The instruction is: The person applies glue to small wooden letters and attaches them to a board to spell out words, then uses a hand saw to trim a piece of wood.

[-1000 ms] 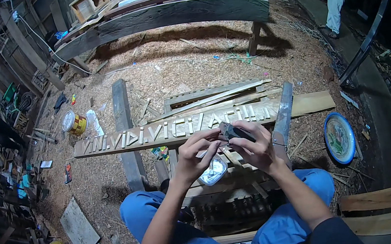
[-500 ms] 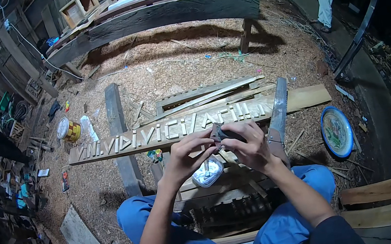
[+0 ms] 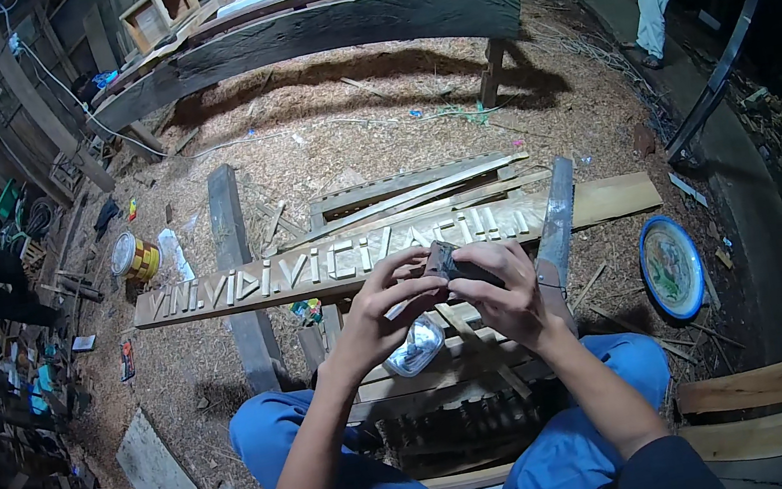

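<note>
Fingers (image 3: 406,291) of my left hand (image 3: 374,312) and right hand (image 3: 510,293) pinch a small dark block (image 3: 440,259) near the lettered board (image 3: 612,199). I judge it light and stiff, perhaps rough; I'd grip its opposite ends.

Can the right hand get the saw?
Probably yes: the saw lies close beside the right hand, and nothing seems in the way. But the hand's grip is on a dark block, so it may need to let go first.
</note>
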The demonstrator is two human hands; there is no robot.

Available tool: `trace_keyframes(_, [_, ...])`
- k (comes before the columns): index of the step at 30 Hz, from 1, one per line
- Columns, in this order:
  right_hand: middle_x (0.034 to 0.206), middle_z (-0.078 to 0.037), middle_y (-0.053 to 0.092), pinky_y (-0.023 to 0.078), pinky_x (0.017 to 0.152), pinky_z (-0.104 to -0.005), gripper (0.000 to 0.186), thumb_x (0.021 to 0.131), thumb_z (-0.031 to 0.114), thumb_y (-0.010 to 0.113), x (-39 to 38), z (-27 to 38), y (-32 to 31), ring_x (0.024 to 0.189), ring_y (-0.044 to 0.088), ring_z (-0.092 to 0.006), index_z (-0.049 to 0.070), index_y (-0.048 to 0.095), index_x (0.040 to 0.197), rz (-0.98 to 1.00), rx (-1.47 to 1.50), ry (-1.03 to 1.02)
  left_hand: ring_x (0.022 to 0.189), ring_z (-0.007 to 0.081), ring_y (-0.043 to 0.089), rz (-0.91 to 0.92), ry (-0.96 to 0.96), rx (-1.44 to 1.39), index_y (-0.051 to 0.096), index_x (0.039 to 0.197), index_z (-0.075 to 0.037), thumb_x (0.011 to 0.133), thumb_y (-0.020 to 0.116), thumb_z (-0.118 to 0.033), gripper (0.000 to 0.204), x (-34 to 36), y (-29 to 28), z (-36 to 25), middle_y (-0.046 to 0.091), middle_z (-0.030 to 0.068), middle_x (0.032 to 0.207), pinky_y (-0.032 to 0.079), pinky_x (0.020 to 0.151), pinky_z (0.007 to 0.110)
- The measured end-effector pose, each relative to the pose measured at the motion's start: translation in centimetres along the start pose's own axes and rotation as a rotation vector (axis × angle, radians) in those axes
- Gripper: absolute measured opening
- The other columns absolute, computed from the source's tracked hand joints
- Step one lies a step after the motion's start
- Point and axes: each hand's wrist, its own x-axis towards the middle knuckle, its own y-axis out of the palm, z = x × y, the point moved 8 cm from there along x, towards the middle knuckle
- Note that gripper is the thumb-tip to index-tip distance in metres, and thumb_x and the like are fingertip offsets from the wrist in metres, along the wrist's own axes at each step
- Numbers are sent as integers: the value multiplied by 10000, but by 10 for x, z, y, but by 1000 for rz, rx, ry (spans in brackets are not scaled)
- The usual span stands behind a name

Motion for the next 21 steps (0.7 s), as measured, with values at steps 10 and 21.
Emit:
trace_keyframes(10, [1187, -110, 662, 525, 875, -446, 220, 808, 102, 797, 3, 7, -7, 1052, 669, -313, 95, 704, 1008, -71, 121, 29, 1237, 309, 608, -19, 252, 448, 777, 1195, -187, 784, 869, -55, 442, 1, 0, -26, 564, 109, 1444, 590, 982, 390])
trace_keyframes(21, [1195, -130, 680, 521, 868, -427, 145, 826, 100, 785, -5, -10, 3, 1034, 653, -327, 72, 734, 958, -55, 306, 301, 1412, 353, 527, 21, 164, 153, 586, 1429, -135, 830, 840, -77, 653, -1, 3, -5, 499, 198, 1561, 474, 1124, 427])
